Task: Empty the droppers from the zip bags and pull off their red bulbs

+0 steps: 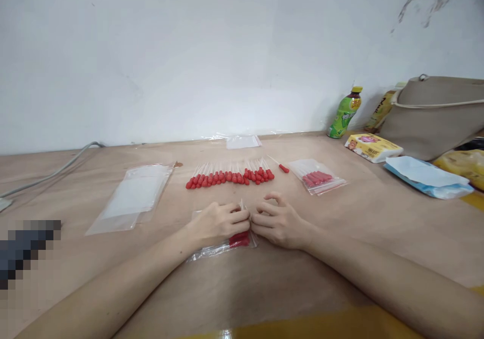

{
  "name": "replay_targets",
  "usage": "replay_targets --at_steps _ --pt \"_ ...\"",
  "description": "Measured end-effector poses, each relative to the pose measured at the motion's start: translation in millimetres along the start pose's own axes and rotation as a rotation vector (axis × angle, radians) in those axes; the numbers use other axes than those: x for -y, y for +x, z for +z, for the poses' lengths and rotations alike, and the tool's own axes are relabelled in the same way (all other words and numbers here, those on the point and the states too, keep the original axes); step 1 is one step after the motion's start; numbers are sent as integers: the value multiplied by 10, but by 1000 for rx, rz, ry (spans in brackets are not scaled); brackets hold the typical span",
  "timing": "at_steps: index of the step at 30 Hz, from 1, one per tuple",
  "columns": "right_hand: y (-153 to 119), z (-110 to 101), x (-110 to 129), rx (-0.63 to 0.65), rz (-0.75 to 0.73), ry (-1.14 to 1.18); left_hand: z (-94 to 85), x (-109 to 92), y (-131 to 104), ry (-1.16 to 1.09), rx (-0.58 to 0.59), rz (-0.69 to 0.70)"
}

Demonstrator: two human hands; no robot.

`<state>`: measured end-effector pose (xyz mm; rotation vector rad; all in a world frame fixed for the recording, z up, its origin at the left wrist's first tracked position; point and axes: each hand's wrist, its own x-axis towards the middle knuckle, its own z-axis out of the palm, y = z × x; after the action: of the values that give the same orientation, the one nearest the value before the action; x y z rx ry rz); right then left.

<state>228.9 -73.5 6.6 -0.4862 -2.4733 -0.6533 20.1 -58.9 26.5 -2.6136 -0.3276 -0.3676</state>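
Note:
A clear plastic bag with red-tipped sticks (239, 239) lies at the front middle of the table. My left hand (221, 223) is over this bag, its fingers curled and closed on it. My right hand (279, 221) meets the bag's right edge, fingers bent and close to my left fingertips; what its fingertips hold is hidden. Behind my hands is a row of several red-tipped sticks (230, 177), with one loose stick (283, 168) at its right. Farther right lies a filled bag (317, 177) of red-tipped sticks.
Flat clear bags (138, 193) lie at the left, another (243, 141) by the wall. At the right are a green bottle (345, 113), a tissue pack (373, 147), a blue-white packet (427, 177) and a grey-beige handbag (434, 112). A cable (71, 160) runs at far left.

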Motion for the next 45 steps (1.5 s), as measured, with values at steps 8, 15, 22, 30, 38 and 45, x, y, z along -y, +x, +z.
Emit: replay_targets --at_steps 8,15,22,30,38,45 --pt "18 -3 -69 86 -37 102 -161 161 -56 -132 40 -99" --pt "62 -169 -77 289 404 540 -289 307 -94 -102 13 -151" --pt "63 5 -56 148 670 804 -276 118 -91 -415 76 -410" --pt "87 -48 -145 353 548 818 -252 -109 -489 -694 152 -629" --pt "76 10 -178 324 672 951 -115 -158 -388 -743 12 -778" --pt "86 127 -68 99 713 1167 -108 -143 -355 -776 -10 -757"
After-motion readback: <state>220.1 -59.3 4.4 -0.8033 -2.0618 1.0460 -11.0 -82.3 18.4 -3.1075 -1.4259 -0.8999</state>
